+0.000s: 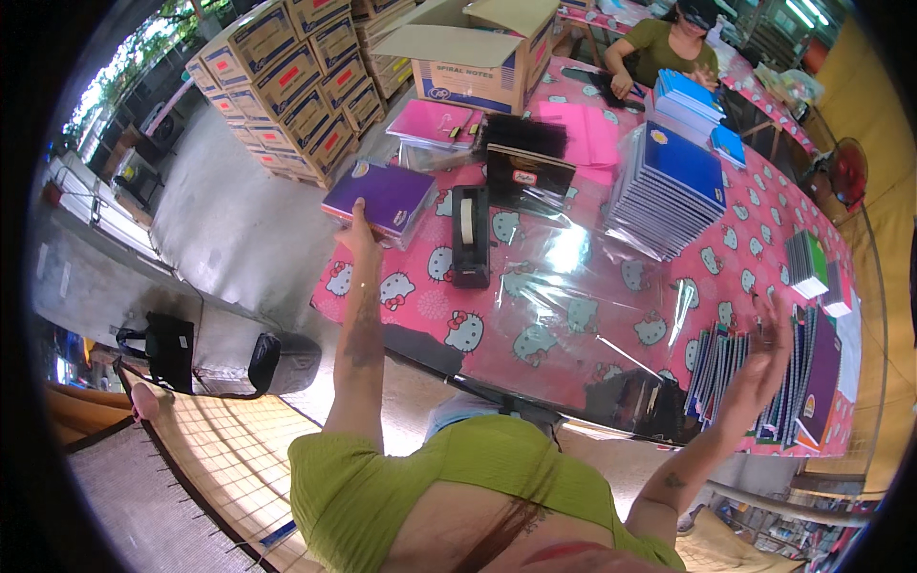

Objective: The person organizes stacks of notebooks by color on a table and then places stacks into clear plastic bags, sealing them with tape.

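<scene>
One squared, purple-topped notebook stack point(384, 197) is clasped in the left hand's grip point(360, 236), thumb on top, at the table's point(425, 317) ten o'clock. At four, the right hand point(768, 355), loosely spread, is over spiral-bound notebooks point(718, 371); I can't tell whether they touch. A black tape dispenser point(469, 260) stands between stack and slick clear plastic point(565, 286) at nine; ridged blue notebooks point(673, 181) rise at two, an open cardboard carton point(476, 84) at eleven.

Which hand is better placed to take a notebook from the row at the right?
Likely the right: the right hand is at that notebook row, while the left hand grips the purple-topped stack.
</scene>
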{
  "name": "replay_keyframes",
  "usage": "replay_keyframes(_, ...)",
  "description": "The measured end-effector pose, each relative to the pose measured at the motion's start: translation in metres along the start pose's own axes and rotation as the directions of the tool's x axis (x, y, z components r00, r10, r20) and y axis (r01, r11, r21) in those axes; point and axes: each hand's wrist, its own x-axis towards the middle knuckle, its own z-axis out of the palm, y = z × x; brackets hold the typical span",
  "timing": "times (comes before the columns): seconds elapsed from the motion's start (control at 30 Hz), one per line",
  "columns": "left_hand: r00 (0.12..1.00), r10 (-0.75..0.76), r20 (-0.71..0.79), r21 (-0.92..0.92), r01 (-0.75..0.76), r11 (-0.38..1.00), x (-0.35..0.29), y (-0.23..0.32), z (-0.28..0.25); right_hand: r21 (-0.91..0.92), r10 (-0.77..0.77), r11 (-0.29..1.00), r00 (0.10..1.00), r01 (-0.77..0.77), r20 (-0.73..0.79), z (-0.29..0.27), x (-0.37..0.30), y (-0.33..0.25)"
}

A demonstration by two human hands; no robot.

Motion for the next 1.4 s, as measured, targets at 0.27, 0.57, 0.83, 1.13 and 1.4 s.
replay_keyframes(0.27,0.979,0.086,-0.188,0.86,0.122,0.496,0.015,-0.02,-0.005,-0.444,-0.122,0.896,0.968,0.013,-0.219,-0.136,0.005,-0.062)
replay_keyframes(0.57,-0.335,0.329,0.883,-0.446,-0.381,0.81,-0.457,0.109,0.186,-0.409,0.559,0.639,0.759,-0.651,-0.333,-0.353,0.004,0.053)
replay_keyframes(0.83,-0.742,0.426,0.517,-0.836,-0.333,0.436,-0.642,0.098,0.217,-0.277,0.813,0.577,0.572,-0.768,0.106,-0.347,0.029,0.085)
replay_keyframes(1.13,-0.689,0.458,0.562,-0.804,-0.324,0.499,-0.665,0.086,0.218,-0.473,0.864,0.424,0.502,-0.773,-0.047,-0.342,0.048,0.076)
replay_keyframes(1.4,-0.696,0.426,0.578,-0.796,-0.364,0.484,-0.651,0.086,0.218,0.06,0.802,0.524,0.515,-0.85,0.303,-0.343,0.051,0.098)
